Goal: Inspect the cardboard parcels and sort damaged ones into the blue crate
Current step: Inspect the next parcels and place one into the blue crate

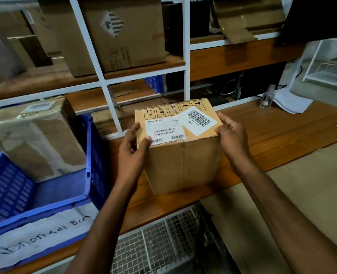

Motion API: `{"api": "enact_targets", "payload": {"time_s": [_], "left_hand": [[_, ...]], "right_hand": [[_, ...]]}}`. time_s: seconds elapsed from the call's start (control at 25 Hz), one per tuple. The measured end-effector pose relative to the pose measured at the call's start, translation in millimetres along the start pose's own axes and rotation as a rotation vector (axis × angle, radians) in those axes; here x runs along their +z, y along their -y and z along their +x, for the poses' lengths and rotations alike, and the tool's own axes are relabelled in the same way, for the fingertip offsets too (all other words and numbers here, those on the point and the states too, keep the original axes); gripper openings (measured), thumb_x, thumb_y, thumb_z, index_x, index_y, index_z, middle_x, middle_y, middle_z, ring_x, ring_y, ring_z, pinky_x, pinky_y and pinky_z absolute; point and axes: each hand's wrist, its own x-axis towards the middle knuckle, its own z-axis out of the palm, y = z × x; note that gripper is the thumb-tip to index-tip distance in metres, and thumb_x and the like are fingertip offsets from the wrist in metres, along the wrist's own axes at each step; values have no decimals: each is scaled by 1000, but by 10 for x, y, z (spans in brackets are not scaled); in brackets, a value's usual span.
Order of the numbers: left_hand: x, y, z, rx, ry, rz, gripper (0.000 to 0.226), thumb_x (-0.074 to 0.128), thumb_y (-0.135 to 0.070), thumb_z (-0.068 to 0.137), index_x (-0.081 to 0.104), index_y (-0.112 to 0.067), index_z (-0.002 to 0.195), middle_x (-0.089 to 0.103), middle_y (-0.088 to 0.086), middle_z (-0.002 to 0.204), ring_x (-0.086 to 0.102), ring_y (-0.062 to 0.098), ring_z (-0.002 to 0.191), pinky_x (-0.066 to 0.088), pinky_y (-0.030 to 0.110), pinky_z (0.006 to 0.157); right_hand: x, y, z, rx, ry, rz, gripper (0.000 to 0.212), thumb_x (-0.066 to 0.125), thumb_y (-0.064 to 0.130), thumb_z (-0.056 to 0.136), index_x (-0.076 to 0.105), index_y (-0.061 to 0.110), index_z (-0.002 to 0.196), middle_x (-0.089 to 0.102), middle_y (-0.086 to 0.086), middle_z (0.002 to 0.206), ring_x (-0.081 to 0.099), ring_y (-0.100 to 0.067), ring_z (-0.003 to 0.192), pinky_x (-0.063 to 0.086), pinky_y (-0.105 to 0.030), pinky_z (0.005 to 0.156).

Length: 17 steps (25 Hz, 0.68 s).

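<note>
Around us: on the left sits the crate (96, 151), blue, with a taped parcel (35, 139) tilted inside it and a paper strip (35, 244) on its near wall, hand-lettered "Abnormal Bin". Behind runs a white rack (112, 103) with brown boxes (124, 36) on its wooden shelves and a torn box (246, 18) up at top right. A loose sheet (290, 103) lies at the back right of the desk (272, 135), and a wire basket (157, 244) shows below the desk's front edge. Nothing stands between the crate and the parcel (181, 155), which is upright at the middle of the desk, just right of the crate's wall.

Now the hands. The left hand (133, 147) clamps the near left corner, thumb laid on top over the shipping label (164, 129), fingers down the left side. The right hand (232, 135) takes the right top edge, fingertips curled onto the top beside the slanted barcode label (200, 120). So each grip is closed on the parcel, both forearms reaching in from below.

Harder to read: the label print is too small to make out. The parcel's far and side faces are hidden from us, and we can't tell whether its base rests fully on the desk. The crate's left part is cut off by the frame.
</note>
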Motion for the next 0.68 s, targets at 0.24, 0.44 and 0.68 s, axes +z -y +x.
{"api": "enact_targets", "payload": {"time_s": [0.24, 0.44, 0.68], "left_hand": [[319, 23, 98, 6, -133, 224, 78, 80, -46, 86, 35, -38, 150, 50, -3, 153, 53, 20, 132, 52, 48, 103], [310, 80, 104, 5, -114, 203, 91, 78, -56, 85, 25, -35, 157, 52, -4, 152, 54, 16, 131, 51, 47, 104], [151, 136, 20, 24, -44, 51, 91, 83, -50, 79, 37, -33, 157, 54, -17, 144, 51, 6, 131, 51, 39, 107]], "right_hand": [[172, 9, 42, 7, 22, -128, 85, 86, 34, 76, 46, 27, 150, 65, 9, 132, 63, -13, 115, 56, -41, 98], [195, -48, 21, -30, 47, -183, 88, 79, 49, 80, 34, 33, 154, 61, 12, 134, 60, -14, 118, 54, -42, 98], [38, -90, -1, -57, 86, -6, 86, 86, 35, 81, 40, 24, 152, 55, 2, 147, 52, -13, 131, 50, -39, 108]]}}
